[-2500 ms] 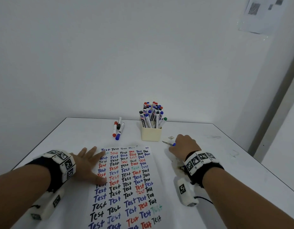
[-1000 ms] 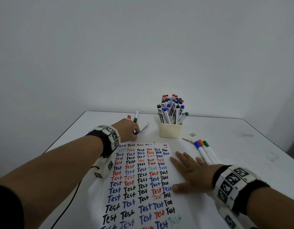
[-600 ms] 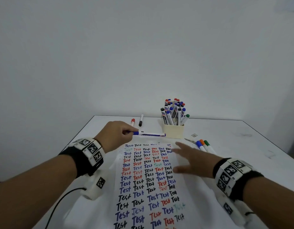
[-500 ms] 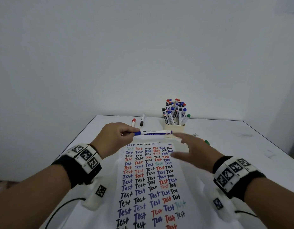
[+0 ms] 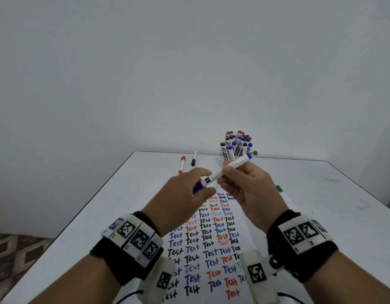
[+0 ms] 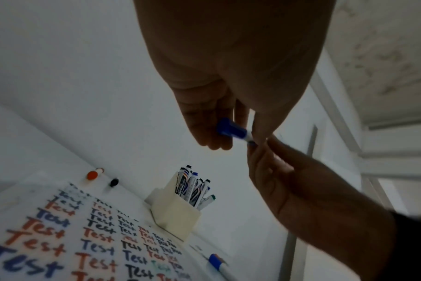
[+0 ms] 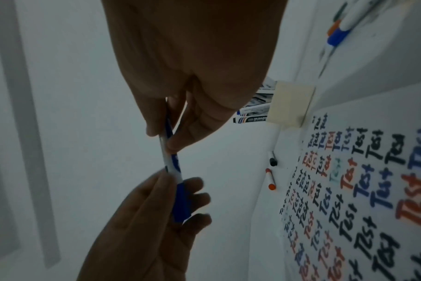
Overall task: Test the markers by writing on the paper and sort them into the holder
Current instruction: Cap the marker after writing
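A blue-capped white marker (image 5: 220, 172) is held in the air above the paper (image 5: 211, 238), which is covered with rows of "Test". My left hand (image 5: 200, 185) pinches its blue cap (image 6: 231, 130) (image 7: 180, 201). My right hand (image 5: 228, 172) grips the white barrel (image 7: 165, 150), with the marker's far end pointing towards the holder. The cap looks seated on the barrel. The cream holder (image 6: 176, 214) (image 7: 291, 102) is packed with several markers (image 5: 237, 145); in the head view my right hand hides its body.
A red marker (image 5: 182, 164) and a black marker (image 5: 194, 157) lie at the table's back left. A green marker (image 5: 279, 189) lies right of the paper, with a blue one (image 6: 216, 263) beside it. The table's left edge (image 5: 91, 198) drops to a patterned floor.
My left hand picked the blue marker from the back left and brought it over the paper. My right hand left the paper and took hold of the barrel.
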A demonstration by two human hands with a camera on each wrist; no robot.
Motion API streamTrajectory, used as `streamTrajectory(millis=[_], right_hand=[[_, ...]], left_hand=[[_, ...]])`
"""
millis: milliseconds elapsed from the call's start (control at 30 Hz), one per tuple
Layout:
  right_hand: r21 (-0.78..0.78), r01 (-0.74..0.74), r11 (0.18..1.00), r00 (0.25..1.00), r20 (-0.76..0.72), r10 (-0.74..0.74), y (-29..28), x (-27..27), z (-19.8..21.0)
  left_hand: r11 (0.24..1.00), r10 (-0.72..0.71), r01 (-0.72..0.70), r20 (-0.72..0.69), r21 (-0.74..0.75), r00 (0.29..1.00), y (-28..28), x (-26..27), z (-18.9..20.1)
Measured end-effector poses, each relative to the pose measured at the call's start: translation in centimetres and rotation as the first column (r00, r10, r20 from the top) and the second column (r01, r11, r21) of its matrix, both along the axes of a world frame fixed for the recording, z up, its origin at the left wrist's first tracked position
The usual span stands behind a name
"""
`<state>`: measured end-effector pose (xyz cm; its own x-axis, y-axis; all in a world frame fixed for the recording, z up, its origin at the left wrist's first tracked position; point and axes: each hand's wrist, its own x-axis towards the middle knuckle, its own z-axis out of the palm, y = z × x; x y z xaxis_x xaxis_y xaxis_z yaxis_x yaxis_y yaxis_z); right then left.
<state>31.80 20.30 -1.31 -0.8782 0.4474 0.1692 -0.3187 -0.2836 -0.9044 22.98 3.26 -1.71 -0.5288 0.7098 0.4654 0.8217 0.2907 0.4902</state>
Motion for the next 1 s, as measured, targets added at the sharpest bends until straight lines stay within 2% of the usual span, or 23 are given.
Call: streamTrajectory(millis=[67,233,367,433,500,567,667,733,900,1000], right_hand=[[0.053,0.019,0.998,1.000,0.001,-0.019,-0.3,0.0,0.1],[0.187,0.057,0.981,0.998,0.018,-0.061,-0.4,0.0,0.5],[0.223,0.058,0.973,0.998,0.006,-0.061,-0.2,0.0,0.8],[0.225,0.078,0.971,0.997,0.008,-0.082,-0.1,-0.2,0.7],[0.160,0.139,0.977,0.990,0.002,-0.141,0.6,-0.6,0.4],[0.043,0.197,0.979,0.980,0.020,-0.198,1.9,-0.9,-0.2],[-0.080,0.244,0.967,0.966,0.108,-0.235,4.2,-1.1,-2.0],[-0.126,0.269,0.955,0.955,0.166,-0.247,5.5,-1.0,-3.4],[-0.322,0.309,0.895,0.942,0.234,-0.241,7.8,-0.5,-6.2],[-0.360,0.323,0.875,0.939,0.238,-0.248,8.4,-0.4,-7.6]], left_hand=[[0.999,0.023,-0.025,-0.066,-0.037,0.998,0.7,-0.2,-0.3],[0.998,0.064,-0.068,-0.161,-0.020,0.985,0.8,-0.5,-1.3],[0.996,0.089,-0.086,-0.128,0.026,0.988,0.6,-1.8,-0.9],[0.999,0.030,-0.031,-0.055,-0.018,0.998,0.3,-2.5,-0.8],[0.997,-0.018,0.024,0.093,-0.069,0.995,0.2,-3.4,-0.7],[0.993,0.041,-0.022,0.158,-0.120,0.987,0.0,-5.3,-1.0],[0.940,0.209,-0.191,0.035,-0.283,0.977,-0.7,-9.3,-1.9],[0.881,0.266,-0.261,-0.043,-0.394,0.963,-1.4,-11.9,-2.3],[0.788,0.281,-0.313,-0.143,-0.530,0.949,-1.8,-16.8,-2.5],[0.714,0.301,-0.354,-0.191,-0.604,0.934,-1.1,-18.3,-3.0]])
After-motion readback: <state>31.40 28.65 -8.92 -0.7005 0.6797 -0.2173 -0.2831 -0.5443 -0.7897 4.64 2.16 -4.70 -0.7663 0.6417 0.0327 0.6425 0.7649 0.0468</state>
